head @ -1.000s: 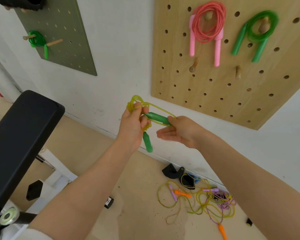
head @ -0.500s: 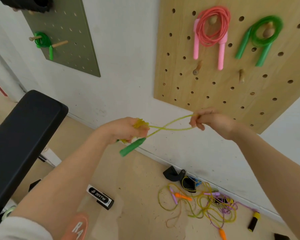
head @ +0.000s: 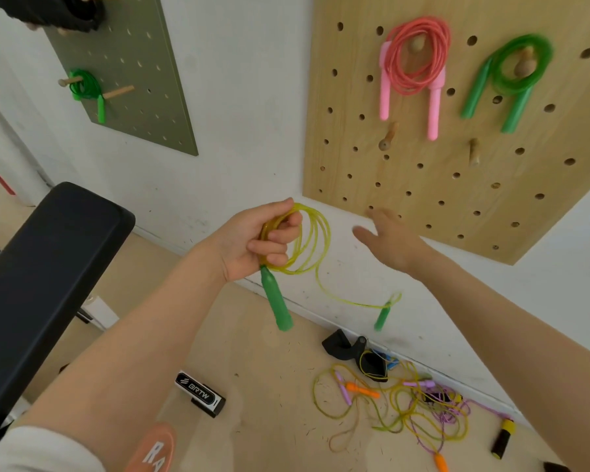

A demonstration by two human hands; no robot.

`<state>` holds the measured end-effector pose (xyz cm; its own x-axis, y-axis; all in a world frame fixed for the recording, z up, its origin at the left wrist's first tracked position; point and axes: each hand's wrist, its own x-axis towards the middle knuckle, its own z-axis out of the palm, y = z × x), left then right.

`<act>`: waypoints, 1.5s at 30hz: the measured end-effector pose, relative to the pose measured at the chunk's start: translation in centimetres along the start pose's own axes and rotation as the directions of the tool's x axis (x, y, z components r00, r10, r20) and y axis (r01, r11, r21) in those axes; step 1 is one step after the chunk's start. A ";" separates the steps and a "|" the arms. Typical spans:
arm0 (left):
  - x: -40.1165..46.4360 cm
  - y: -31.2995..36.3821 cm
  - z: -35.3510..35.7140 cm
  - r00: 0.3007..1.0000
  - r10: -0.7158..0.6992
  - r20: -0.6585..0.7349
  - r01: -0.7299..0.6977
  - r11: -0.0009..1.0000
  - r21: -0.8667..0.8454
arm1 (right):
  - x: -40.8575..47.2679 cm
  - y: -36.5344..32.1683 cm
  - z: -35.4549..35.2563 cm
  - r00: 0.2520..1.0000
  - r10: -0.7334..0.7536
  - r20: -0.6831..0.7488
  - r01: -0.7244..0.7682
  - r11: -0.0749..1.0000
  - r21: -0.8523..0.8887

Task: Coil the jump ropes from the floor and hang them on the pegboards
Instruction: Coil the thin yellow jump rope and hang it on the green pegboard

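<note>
Right hand (head: 394, 241) released yellow rope (head: 315, 247).

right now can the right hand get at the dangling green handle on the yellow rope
Probably yes. The right hand is open and holds nothing, and the dangling green handle hangs in free air just below it, with nothing between them. The left hand holds the coil.

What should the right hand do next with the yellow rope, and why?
Probably catch the loose green handle and bring it to the coil. The left hand grips the yellow rope, but one end hangs free, and the right hand is open.
</note>
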<state>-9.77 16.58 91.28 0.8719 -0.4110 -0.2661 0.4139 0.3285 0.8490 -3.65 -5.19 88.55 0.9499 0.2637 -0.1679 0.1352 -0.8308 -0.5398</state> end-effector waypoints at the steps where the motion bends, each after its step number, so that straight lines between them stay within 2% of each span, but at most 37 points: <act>1: 0.0 0.1 0.4 1.000 0.007 0.028 -0.007 1.000 -0.007 | -0.3 -0.7 0.2 0.992 -0.112 0.059 0.090 0.953 0.288; 2: 0.0 0.2 0.8 0.999 0.015 0.046 -0.014 1.000 -0.010 | -0.6 -1.4 0.4 0.963 -0.236 0.129 0.138 0.845 0.516; 3: 0.1 0.2 1.2 0.998 0.027 0.053 -0.026 1.000 -0.010 | -0.7 -1.7 0.8 0.928 -0.329 0.175 0.151 0.761 0.631; 5: 0.1 0.1 1.8 0.997 0.067 0.025 -0.066 0.998 -0.023 | -0.6 -1.5 1.2 0.895 -0.398 0.200 0.154 0.699 0.698; 8: -0.2 0.0 1.4 0.983 0.180 -0.045 -0.185 0.972 -0.145 | -0.4 -0.3 2.3 0.922 -0.306 0.239 0.097 0.778 0.621; 12: -0.5 -0.2 -0.6 0.919 0.381 -0.103 -0.391 0.841 -0.374 | -0.4 2.3 4.0 0.935 -0.181 0.306 0.015 0.881 0.473; 15: -0.2 -0.8 -1.8 0.874 0.439 -0.209 -0.485 0.818 -0.309 | -0.7 1.6 4.0 0.943 -0.207 0.260 0.141 0.957 0.253; 18: 0.9 -1.7 -2.2 0.888 0.369 -0.273 -0.407 0.908 -0.095 | -1.7 -1.6 3.5 0.839 -0.343 0.422 0.386 0.922 -0.019; 20: 1.4 -2.4 -1.7 0.924 0.264 -0.277 -0.226 0.960 0.164 | -2.4 -3.4 3.5 0.755 -0.423 0.500 0.512 0.857 -0.049; 22: 1.7 -3.3 -0.6 0.952 0.143 -0.269 -0.034 0.928 0.372 | -2.7 -4.7 3.0 0.705 -0.529 0.472 0.605 0.796 -0.011; 24: 1.8 -4.2 0.9 0.978 0.046 -0.204 0.053 0.888 0.456 | -2.6 -5.1 1.6 0.720 -0.587 0.369 0.620 0.784 0.037; 26: 1.8 -4.6 2.2 0.992 -0.033 -0.124 0.078 0.920 0.384 | -2.2 -4.4 -0.5 0.799 -0.583 0.148 0.573 0.813 0.107; 28: 1.7 -4.6 3.0 0.995 -0.088 -0.052 0.096 0.980 0.177 | -1.7 -2.7 -2.1 0.869 -0.487 -0.090 0.494 0.840 0.225; 29: 1.6 -4.4 3.6 0.996 -0.092 -0.003 0.092 0.993 0.079 | -1.7 -1.8 -2.7 0.894 -0.422 -0.152 0.448 0.849 0.281; 30: 1.6 -4.2 4.2 0.996 -0.081 0.039 0.081 0.997 0.004 | -1.8 -1.0 -3.1 0.915 -0.373 -0.155 0.404 0.847 0.345; 32: 1.9 -3.9 5.2 0.996 -0.034 0.082 0.040 0.996 -0.075 | -2.6 0.3 -3.5 0.940 -0.341 0.002 0.295 0.815 0.499; 34: 2.4 -3.6 6.2 0.998 -0.013 0.061 0.017 0.997 -0.072 | -3.6 1.2 -3.6 0.901 -0.403 0.163 0.210 0.732 0.648; 35: 2.7 -3.5 6.6 0.999 -0.011 0.036 0.013 0.999 -0.050 | -4.0 1.3 -3.6 0.881 -0.435 0.187 0.204 0.706 0.678; 39: 3.3 -3.9 7.9 0.999 -0.044 -0.003 0.044 0.999 0.007 | -4.5 1.6 -3.6 0.908 -0.395 0.142 0.276 0.817 0.507; 43: 2.9 -4.3 9.3 0.997 -0.079 -0.003 0.079 0.995 0.052 | -4.7 3.1 -4.4 0.868 -0.435 0.242 0.225 0.777 0.588; 45: 2.8 -4.5 10.3 0.998 -0.026 -0.065 0.033 0.993 0.111 | -4.6 4.1 -5.0 0.838 -0.467 0.282 0.172 0.717 0.676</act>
<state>-11.92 5.24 91.40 0.8758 -0.3637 -0.3173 0.4112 0.2180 0.8851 -6.02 -12.22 91.24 0.6540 0.7467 -0.1212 0.0694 -0.2187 -0.9733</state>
